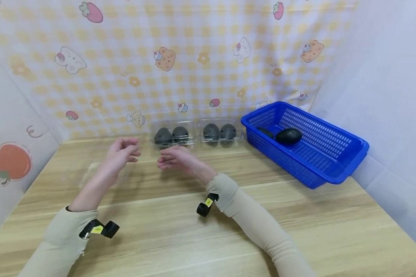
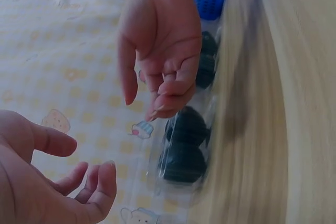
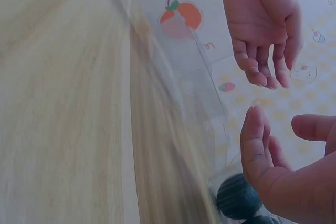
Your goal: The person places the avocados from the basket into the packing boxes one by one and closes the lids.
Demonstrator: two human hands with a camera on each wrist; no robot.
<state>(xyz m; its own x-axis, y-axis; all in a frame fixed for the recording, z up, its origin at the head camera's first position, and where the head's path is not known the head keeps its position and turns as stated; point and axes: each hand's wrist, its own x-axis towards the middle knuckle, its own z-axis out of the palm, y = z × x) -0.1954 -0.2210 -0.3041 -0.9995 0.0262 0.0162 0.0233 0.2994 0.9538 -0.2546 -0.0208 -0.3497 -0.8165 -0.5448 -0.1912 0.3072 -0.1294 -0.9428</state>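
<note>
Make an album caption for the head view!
Empty left hand, empty right hand, dark ovals in clear boxes, blue basket.

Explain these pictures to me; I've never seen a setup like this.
There's no machine here, just a person's left hand and right hand. The wide picture comes from a camera on the head; the other two from cameras on the wrists. On the wooden table stand two clear packs, each with two dark oval items, and a blue basket holding at least two more. Faint clear plastic lies at the left. Neither hand holds anything; their fingers are loosely bent.
</note>
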